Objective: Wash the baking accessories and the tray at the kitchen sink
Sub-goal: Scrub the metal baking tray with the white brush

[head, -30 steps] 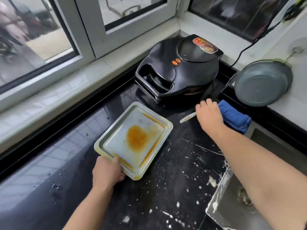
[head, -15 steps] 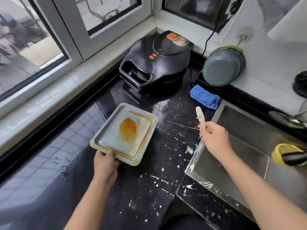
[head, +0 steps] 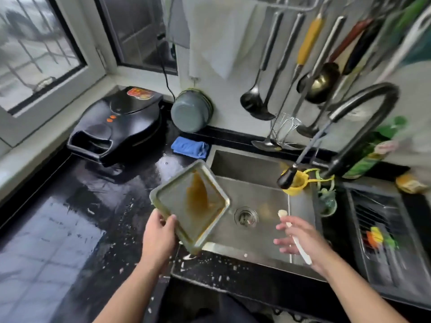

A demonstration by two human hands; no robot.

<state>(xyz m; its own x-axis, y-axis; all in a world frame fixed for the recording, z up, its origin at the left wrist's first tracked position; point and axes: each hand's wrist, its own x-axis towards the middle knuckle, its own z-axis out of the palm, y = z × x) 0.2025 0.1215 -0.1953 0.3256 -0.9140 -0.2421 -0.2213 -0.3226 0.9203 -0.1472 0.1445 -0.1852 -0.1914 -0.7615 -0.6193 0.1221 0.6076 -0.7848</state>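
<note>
You are at the carrying-in step: nothing is under water yet. Your left hand (head: pixel 158 238) grips the near corner of the rectangular metal baking tray (head: pixel 190 203) with its brown baked-on stain, thumb on the inner face. The tray is tilted and hangs over the left rim of the stainless steel sink (head: pixel 254 169). Your right hand (head: pixel 300 238) holds the slim white spatula (head: pixel 295 236) loosely above the basin, fingers spread rather than clenched around it.

Next, I judge, you lower both into the basin and bring the curved black faucet (head: pixel 363 127) into play. Its spray head hangs over the right half, beside a yellow strainer cup (head: pixel 296 183), so keep the tray's far corner low and left. The drain (head: pixel 246 216) lies between your hands; the basin floor around it offers the open room.
</note>
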